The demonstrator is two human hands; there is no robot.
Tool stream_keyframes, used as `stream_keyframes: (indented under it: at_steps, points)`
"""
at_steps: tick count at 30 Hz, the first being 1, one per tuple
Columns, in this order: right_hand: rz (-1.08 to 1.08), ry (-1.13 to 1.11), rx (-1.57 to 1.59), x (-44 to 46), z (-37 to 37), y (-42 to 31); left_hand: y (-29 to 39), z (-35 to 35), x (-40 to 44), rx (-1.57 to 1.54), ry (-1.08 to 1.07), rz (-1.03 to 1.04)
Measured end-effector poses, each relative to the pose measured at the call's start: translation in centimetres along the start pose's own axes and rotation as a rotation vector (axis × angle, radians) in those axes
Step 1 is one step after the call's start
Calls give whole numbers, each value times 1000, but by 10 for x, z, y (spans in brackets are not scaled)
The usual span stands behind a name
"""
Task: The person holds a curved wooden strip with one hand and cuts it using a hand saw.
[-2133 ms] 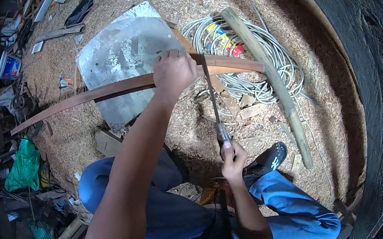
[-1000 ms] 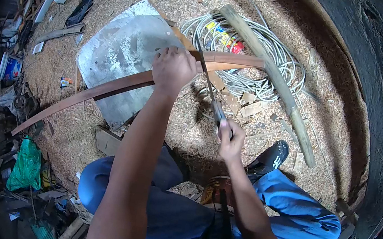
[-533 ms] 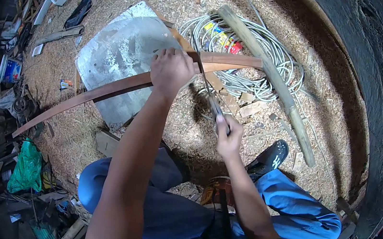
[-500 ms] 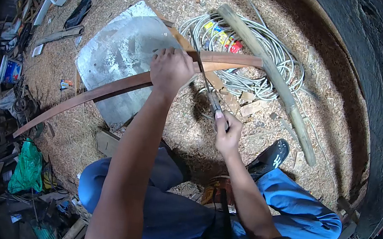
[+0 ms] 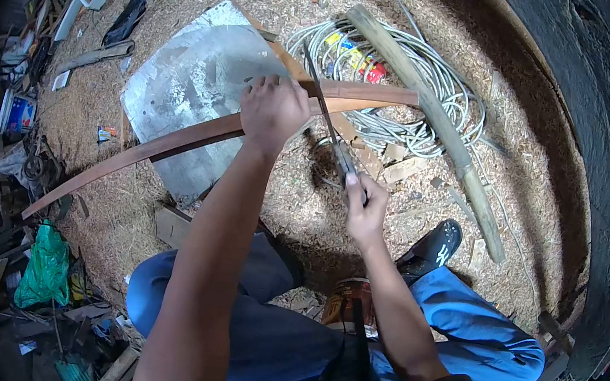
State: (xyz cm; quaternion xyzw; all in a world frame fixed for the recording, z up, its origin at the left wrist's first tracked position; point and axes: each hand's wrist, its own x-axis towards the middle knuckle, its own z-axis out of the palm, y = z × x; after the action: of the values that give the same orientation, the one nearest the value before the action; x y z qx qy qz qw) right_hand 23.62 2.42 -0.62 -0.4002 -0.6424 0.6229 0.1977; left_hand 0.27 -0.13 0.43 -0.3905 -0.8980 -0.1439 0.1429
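My left hand (image 5: 273, 111) is closed over a long, curved reddish-brown wooden strip (image 5: 189, 133), gripping it just left of the saw. In my right hand (image 5: 366, 208) is the handle of a handsaw (image 5: 327, 120), its narrow dark blade lying across the strip and pointing up and away. The blade touches the strip right beside my left hand. Beneath the strip is a worn grey metal sheet (image 5: 182, 70). The strip's right end reaches a rounded wooden pole (image 5: 437, 123), with a lighter wood piece (image 5: 355, 105) under it.
A coil of grey cable (image 5: 456, 95) lies under the pole. Wood shavings cover the ground (image 5: 324, 224). A large dark curved wall (image 5: 595, 152) stands on the right. Scrap wood and a green plastic bag (image 5: 46, 268) are at the left. My shoe (image 5: 432, 250) is near the pole.
My right hand has shifted slightly down and right, drawing the saw back a little, so the blade lies at a small new offset across the strip. My left hand stays in place.
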Motion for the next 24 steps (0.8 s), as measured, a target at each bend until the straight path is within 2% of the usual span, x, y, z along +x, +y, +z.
stream_keyframes:
  at_steps: [6,10,13,15,17,20,24]
  points:
    - [-42,-10,-82,-75,-35,15,3,-2,3,33,-94,-46]
    - [-42,4,-11,-31,-8,19,2,-2,4,39,-76,-14]
    - [-20,20,82,4,9,-3,0,1,-2,31,-68,-5]
    - [-59,17,30,-19,-2,11,-1,1,1,13,-33,10]
    - [-120,-3,-30,-51,-19,18,1,-1,2,42,-129,-42]
    - [-12,-21,-4,-71,-31,7,2,-2,2,18,-89,-31]
    - [-66,13,4,-16,-4,11,3,-2,3,49,-72,-21]
